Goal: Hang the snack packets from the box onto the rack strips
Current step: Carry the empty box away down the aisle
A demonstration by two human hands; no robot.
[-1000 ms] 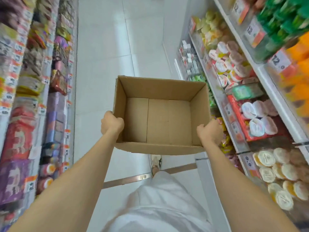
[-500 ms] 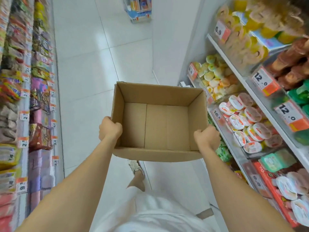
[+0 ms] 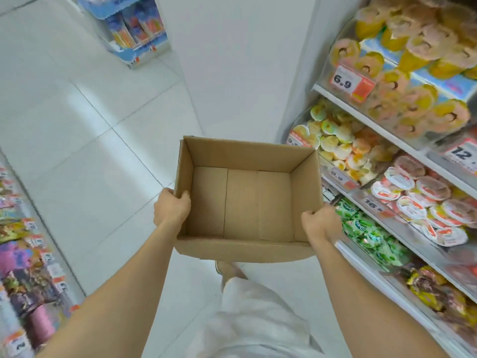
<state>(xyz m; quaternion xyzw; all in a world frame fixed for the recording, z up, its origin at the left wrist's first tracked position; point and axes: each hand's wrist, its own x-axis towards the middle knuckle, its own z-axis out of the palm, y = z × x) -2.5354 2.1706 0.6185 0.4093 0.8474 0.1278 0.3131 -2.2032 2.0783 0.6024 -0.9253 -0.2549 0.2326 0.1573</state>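
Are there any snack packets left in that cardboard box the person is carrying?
No, the box shows only its bare cardboard floor while the left hand and right hand grip its side walls.

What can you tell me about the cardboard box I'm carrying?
The cardboard box is plain brown corrugated board, open-topped, with nothing visible inside; two seams cross its bare bottom. It is held roughly level above the white tiled floor, the left hand gripping its left wall, the right hand its right wall.
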